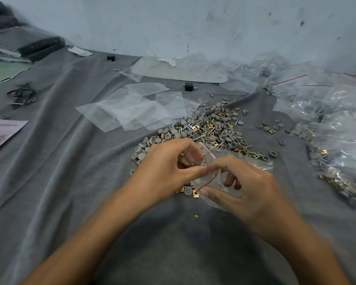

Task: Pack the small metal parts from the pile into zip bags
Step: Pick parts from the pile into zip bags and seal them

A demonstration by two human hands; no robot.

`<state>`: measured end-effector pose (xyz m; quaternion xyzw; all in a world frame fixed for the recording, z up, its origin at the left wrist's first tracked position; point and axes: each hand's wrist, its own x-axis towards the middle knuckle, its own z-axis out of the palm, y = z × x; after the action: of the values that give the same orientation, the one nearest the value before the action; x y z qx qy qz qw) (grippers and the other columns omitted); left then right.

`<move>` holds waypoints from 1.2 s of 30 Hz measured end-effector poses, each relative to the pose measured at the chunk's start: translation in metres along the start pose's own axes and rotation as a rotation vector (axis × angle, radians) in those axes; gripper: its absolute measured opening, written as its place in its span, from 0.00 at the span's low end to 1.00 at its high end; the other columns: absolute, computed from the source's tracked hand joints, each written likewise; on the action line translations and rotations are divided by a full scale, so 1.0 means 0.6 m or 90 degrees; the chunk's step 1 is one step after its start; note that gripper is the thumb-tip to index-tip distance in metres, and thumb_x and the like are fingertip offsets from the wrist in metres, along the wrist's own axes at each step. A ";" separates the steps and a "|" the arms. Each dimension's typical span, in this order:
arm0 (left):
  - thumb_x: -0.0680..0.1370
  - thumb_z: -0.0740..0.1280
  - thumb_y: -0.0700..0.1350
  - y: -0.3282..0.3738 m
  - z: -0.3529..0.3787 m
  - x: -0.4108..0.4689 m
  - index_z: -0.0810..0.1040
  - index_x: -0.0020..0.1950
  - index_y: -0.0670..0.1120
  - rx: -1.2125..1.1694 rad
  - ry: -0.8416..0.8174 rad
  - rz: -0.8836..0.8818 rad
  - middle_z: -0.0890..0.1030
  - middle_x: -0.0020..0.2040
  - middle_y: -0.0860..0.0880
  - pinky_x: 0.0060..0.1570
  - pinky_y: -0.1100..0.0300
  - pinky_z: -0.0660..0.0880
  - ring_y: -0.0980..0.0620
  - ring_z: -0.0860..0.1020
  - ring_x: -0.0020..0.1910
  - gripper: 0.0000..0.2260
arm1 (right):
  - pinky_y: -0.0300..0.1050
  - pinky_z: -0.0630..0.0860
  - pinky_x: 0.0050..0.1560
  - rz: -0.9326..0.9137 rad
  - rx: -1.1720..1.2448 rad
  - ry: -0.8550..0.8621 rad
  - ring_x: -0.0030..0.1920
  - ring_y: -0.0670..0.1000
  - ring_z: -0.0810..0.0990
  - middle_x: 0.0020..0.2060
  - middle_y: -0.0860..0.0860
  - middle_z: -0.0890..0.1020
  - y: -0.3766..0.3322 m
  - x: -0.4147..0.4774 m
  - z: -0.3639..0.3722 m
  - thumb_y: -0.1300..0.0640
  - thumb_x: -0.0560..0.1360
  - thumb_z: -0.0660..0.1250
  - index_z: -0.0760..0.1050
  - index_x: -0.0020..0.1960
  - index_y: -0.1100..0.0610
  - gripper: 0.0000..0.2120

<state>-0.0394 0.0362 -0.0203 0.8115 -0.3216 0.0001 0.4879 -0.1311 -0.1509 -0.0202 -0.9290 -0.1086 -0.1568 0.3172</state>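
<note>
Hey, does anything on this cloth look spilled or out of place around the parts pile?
One small gold piece lies alone on the grey cloth, nearer the person than the held zip bag and well apart from the pile. A few grey caps are scattered to the pile's right. Nothing looks damaged.

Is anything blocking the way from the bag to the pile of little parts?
No, nothing visible. The left hand and right hand pinch the zip bag right over the near edge of the pile, with only grey cloth around.
</note>
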 end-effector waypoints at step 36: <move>0.74 0.71 0.51 -0.047 -0.093 -0.021 0.78 0.51 0.61 0.499 -0.208 -0.163 0.75 0.43 0.65 0.33 0.70 0.60 0.65 0.72 0.42 0.08 | 0.39 0.72 0.42 0.034 -0.020 -0.027 0.48 0.40 0.75 0.44 0.35 0.76 0.007 0.002 -0.006 0.32 0.71 0.62 0.76 0.52 0.42 0.17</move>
<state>-0.0169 0.0960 -0.0172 0.9579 -0.2669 -0.0667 0.0822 -0.1296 -0.1562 -0.0196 -0.9397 -0.0879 -0.1299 0.3040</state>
